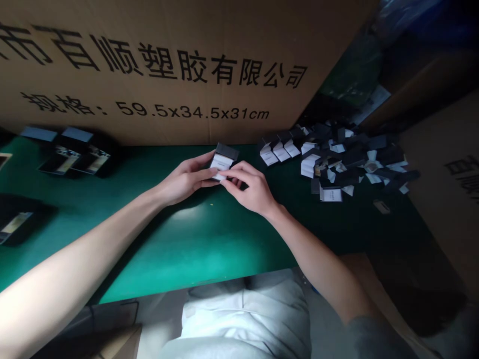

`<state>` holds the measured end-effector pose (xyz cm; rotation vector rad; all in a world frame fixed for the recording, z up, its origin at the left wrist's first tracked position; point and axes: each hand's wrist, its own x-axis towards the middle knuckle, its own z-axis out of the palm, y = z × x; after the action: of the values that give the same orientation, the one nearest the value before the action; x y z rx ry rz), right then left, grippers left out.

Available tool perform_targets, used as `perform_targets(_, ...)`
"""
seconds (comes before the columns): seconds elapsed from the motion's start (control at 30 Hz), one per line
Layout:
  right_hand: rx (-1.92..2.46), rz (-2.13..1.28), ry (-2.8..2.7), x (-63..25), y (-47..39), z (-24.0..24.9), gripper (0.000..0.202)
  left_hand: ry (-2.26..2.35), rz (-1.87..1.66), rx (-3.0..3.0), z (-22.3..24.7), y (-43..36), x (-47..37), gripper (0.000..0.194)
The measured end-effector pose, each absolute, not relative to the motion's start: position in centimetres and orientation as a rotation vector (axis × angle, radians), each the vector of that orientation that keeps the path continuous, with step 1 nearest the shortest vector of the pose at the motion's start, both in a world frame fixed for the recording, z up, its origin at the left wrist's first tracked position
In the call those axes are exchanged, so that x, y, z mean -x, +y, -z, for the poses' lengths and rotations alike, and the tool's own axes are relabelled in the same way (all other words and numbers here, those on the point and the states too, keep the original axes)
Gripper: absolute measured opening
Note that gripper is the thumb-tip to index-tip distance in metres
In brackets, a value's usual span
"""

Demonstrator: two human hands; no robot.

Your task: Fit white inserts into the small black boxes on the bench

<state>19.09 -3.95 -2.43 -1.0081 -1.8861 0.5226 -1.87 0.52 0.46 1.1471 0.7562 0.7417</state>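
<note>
A small black box with a raised lid and a white inside (223, 162) is held up above the green table, near its far edge. My left hand (186, 175) is closed around the box's left side, with the thumb across the white front. From the right, my right hand (251, 185) touches the lower right of the box with thumb and fingers pinched together. Whether the right fingertips grip the box's edge or a piece of its white part is too small to tell. The underside of the box is hidden by the fingers.
A big printed cardboard box (209, 30) walls off the back of the green table (209, 249). To the right lies a heap of small black-and-white boxes (352, 154), with a small tag (381, 206) before it. Larger black boxes (77, 149) stand at left.
</note>
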Motion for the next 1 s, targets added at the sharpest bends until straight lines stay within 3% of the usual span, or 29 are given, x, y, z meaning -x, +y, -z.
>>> perform_targets(0.23, 1.063, -0.641, -1.75, -18.8, -4.0, 1.8, 0.017, 0.762, -0.776, -1.101, -0.7, 0.4, 1.7, 0.05)
perform_targets(0.4, 1.226, -1.111, -1.425, -18.5, -4.1, 0.9, 0.047, 0.808, -0.83, -1.072, -0.6, 0.6, 1.8, 0.049)
perform_targets(0.5, 1.243, -1.306, -1.376, -18.7, -4.0, 0.4, 0.054, 0.798, -0.844, -1.07, -0.4, 0.8, 1.9, 0.048)
perform_targets(1.0, 1.152, -1.516, -1.452, -19.5, -3.3, 0.5, 0.049, 0.69, -0.829, -1.107, 0.4, 0.9, 2.3, 0.048)
